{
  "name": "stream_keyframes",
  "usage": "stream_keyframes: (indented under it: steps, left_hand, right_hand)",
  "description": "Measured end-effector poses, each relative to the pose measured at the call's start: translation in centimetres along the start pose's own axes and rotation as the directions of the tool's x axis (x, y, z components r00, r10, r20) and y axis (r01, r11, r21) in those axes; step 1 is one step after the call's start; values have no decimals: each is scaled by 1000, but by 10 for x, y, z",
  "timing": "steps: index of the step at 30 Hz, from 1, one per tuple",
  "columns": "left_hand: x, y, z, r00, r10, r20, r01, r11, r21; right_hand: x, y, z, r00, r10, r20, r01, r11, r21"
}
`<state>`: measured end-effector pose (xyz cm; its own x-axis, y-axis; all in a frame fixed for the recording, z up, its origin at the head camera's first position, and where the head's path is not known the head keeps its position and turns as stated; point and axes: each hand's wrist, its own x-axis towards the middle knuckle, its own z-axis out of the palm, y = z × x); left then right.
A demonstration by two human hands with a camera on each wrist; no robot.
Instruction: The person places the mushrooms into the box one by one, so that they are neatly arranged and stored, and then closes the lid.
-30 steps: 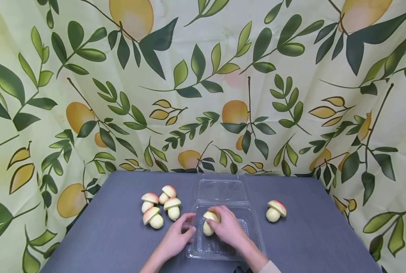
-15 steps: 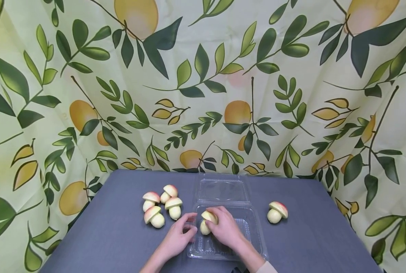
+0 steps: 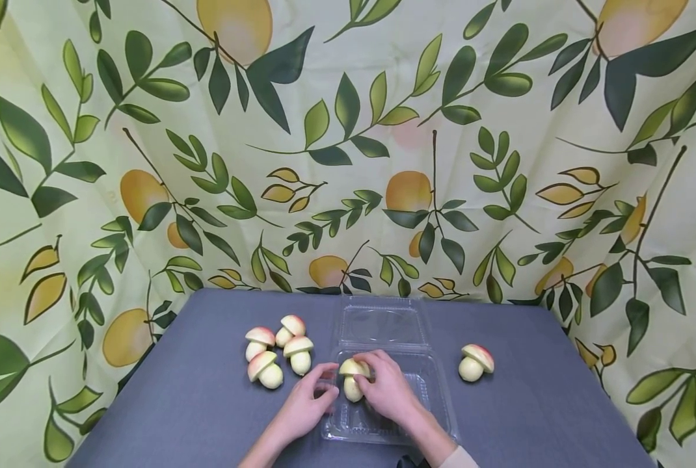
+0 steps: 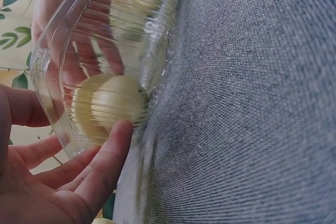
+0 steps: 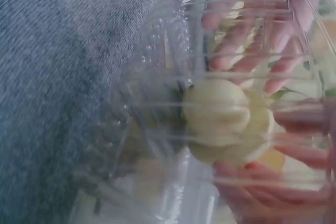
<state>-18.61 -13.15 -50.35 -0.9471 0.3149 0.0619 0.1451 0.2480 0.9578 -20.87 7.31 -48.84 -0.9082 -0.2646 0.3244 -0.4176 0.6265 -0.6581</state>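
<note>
Clear plastic marks the container [image 3: 438,396] on your grey desk [image 3: 196,403], its lid [image 3: 383,325] folded open toward twelve o'clock. Your right grip [image 3: 386,387] pinches a mushroom-shaped piece [image 3: 352,389], cap up, inside near ten o'clock. At nine, your left grip [image 3: 307,406] is released, fingers loosely bent by the wall. Four matching pieces [image 3: 297,348] cluster toward ten; a lone piece [image 3: 473,364] sits apart toward two.

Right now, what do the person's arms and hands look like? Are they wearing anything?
The left hand and the right hand wear no gloves. A pale cream sleeve covers the right forearm at the head picture's bottom edge; no sleeve shows on the left.
</note>
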Motion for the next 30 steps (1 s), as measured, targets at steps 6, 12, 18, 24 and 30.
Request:
stream_keyframes:
  steps: [6, 12, 18, 24, 30]
  left_hand:
    - [0, 1, 1, 1000, 4, 5, -4, 1000, 13]
    - [-1, 2, 0, 1000, 0, 8, 0, 1000, 6]
    - [-1, 1, 0, 1000, 12, -4, -12, 1000, 17]
    - [1, 2, 0, 1000, 19, -10, -18, 999, 36]
    - [1, 3, -1, 1000, 26, -9, -26, 998, 62]
  right_hand:
    - [-4, 1, -9, 1000, 16, 20, -16, 1000, 0]
    - [-9, -3, -25, 998, 54, 34, -53, 999, -6]
    - [-13, -5, -43, 997, 67, 44, -67, 998, -11]
    - [-19, -5, -60, 997, 63, 37, -62, 998, -33]
    - [-25, -4, -78, 992, 124, 5, -124, 992, -34]
